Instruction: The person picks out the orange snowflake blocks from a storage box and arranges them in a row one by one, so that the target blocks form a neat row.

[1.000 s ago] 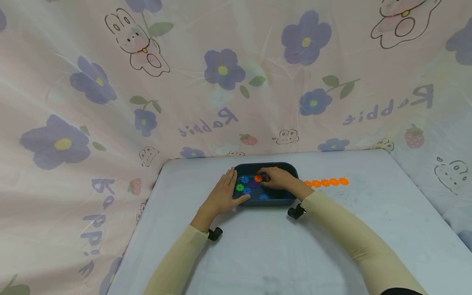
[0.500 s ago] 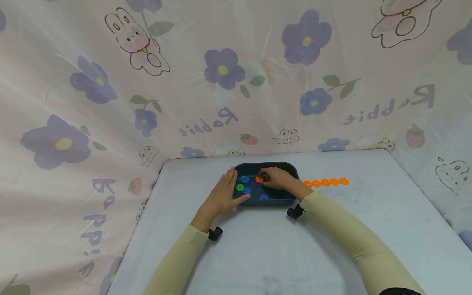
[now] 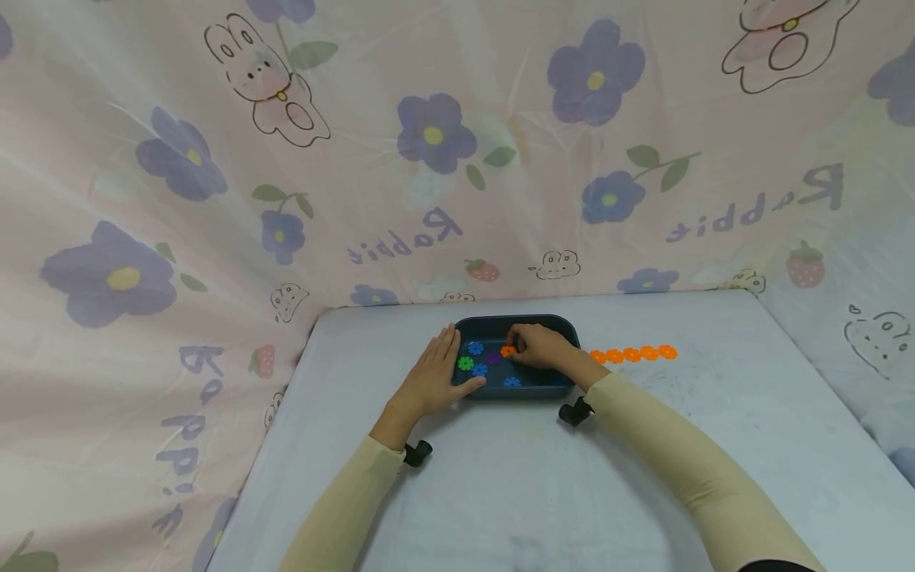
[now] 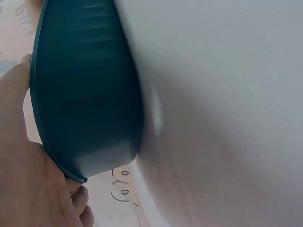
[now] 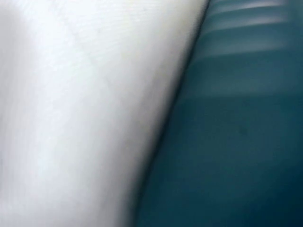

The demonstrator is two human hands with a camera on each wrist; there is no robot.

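Observation:
A dark teal tray (image 3: pixel 525 392) stands toward the back of the table, its outer wall filling much of the left wrist view. My left hand (image 3: pixel 427 380) rests against its left end, fingers straight along the side and thumb over the front rim. Inside the tray, my right hand (image 3: pixel 541 348) pinches an orange flower-shaped plastic piece (image 3: pixel 507 351) between thumb and fingertips. Around it lie a purple piece (image 3: pixel 493 359), a green piece (image 3: pixel 465 364) and several blue pieces (image 3: pixel 476 348). The right wrist view has only the tray wall (image 5: pixel 236 142) and tabletop, no fingers.
A row of orange flower-shaped pieces (image 3: pixel 631 355) lies on the white table (image 3: pixel 515 492) right of the tray, its near end partly behind my right wrist. A curtain printed with rabbits and flowers (image 3: pixel 443 214) hangs behind the table and along its sides.
The orange piece has shifted slightly right within the tray, together with my right fingertips. My left hand and the tray have stayed put.

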